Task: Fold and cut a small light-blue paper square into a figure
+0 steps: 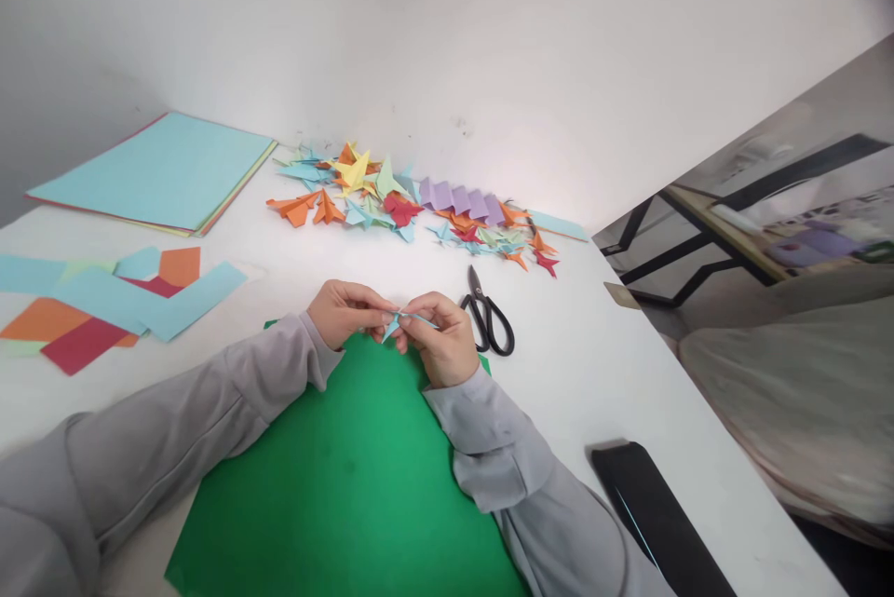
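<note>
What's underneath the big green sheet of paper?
The white table shows around the green sheet. Anything beneath it is hidden. Left hand and right hand pinch blue paper above it.

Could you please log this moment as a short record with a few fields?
left hand: pinches small blue paper piece
right hand: pinches the same piece
under hands: green sheet on white table
beside right hand: black scissors, flat on table
far side: pile of folded paper figures, stack of coloured sheets
left side: paper offcuts
</note>
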`<state>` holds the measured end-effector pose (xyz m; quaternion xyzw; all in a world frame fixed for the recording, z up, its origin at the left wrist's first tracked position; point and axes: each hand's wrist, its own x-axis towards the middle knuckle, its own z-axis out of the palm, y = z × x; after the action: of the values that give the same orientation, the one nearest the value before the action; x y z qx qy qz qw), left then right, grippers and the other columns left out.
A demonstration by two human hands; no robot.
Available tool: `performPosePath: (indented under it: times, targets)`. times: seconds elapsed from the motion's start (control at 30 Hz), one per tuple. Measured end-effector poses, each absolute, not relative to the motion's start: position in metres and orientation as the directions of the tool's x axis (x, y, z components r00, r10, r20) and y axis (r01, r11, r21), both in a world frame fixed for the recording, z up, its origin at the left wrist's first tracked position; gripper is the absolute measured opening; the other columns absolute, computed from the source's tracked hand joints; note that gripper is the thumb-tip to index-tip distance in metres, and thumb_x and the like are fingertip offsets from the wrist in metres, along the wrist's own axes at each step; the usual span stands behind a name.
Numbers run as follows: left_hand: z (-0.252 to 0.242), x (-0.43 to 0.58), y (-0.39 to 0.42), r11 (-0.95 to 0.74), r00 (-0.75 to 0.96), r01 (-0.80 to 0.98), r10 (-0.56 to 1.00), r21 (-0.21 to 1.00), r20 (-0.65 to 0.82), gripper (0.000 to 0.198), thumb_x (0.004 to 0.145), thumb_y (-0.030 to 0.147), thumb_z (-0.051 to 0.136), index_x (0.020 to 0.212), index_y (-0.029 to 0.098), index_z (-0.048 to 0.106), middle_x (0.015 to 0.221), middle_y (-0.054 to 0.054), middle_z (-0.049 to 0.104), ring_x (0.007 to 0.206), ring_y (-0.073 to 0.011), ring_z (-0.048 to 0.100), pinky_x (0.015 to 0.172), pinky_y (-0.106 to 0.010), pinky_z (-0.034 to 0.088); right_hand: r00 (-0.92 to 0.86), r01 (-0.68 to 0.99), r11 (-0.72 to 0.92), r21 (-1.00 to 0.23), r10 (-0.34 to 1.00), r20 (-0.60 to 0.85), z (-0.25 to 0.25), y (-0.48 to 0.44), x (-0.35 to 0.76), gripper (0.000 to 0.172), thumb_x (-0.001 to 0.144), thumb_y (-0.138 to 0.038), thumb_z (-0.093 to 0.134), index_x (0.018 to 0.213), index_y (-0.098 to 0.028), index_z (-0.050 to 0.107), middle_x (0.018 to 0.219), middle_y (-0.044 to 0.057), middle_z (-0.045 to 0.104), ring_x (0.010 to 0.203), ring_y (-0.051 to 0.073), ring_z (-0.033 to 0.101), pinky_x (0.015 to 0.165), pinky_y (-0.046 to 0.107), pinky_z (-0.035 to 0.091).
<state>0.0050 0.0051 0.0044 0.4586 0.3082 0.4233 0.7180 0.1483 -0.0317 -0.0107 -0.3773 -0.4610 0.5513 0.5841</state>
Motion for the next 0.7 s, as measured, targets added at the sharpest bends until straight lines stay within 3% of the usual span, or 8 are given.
performPosePath:
  times: [0.13,0.27,0.43,0.7]
  targets:
    - [0.009,0.004,0.005,0.293,0.471,-0.353,0.876,0.889,-0.101,0.026,0.044,0.02,0.079,0.066,0.011,0.069,0.044,-0.002,0.06,0.039,-0.0119,0.054,0.041,-0.024,0.043,0.024,-0.287,0.179,-0.941,0.983,0.18,-0.011,-0.032,0.15,0.007,0.064,-0.016,0.068,0.067,-0.019,0.062,0.054,-0.002,0.066,0.041,0.011,0.057,0.04,0.022,0.046]
    - [0.012,0.004,0.005,0.377,0.522,-0.342,0.838,0.861,-0.16,0.03,0.046,0.034,0.078,0.062,0.01,0.068,0.052,-0.005,0.064,0.049,-0.0146,0.059,0.045,-0.025,0.047,0.083,-0.155,0.271,-0.95,0.962,0.261,-0.007,-0.035,0.15,0.006,0.065,-0.014,0.066,0.065,-0.02,0.065,0.052,-0.002,0.063,0.043,0.012,0.058,0.041,0.024,0.047]
    - [0.013,0.006,0.002,0.256,0.48,-0.258,0.871,0.932,-0.106,0.025,0.049,0.029,0.078,0.063,0.009,0.068,0.046,-0.002,0.06,0.042,-0.0087,0.052,0.041,-0.02,0.042,0.083,-0.018,0.33,-0.944,0.941,0.327,0.0,-0.038,0.146,0.008,0.066,-0.013,0.062,0.062,-0.019,0.065,0.052,-0.002,0.062,0.042,0.011,0.057,0.041,0.023,0.047]
    - [0.014,0.003,0.001,0.106,0.488,-0.149,0.873,0.983,-0.02,0.024,0.052,0.028,0.076,0.067,0.009,0.069,0.05,-0.001,0.06,0.047,-0.0093,0.052,0.046,-0.022,0.042,0.109,0.137,0.369,-0.919,0.917,0.384,-0.001,-0.041,0.147,0.01,0.064,-0.01,0.06,0.069,-0.019,0.063,0.059,-0.002,0.064,0.044,0.01,0.058,0.04,0.02,0.047]
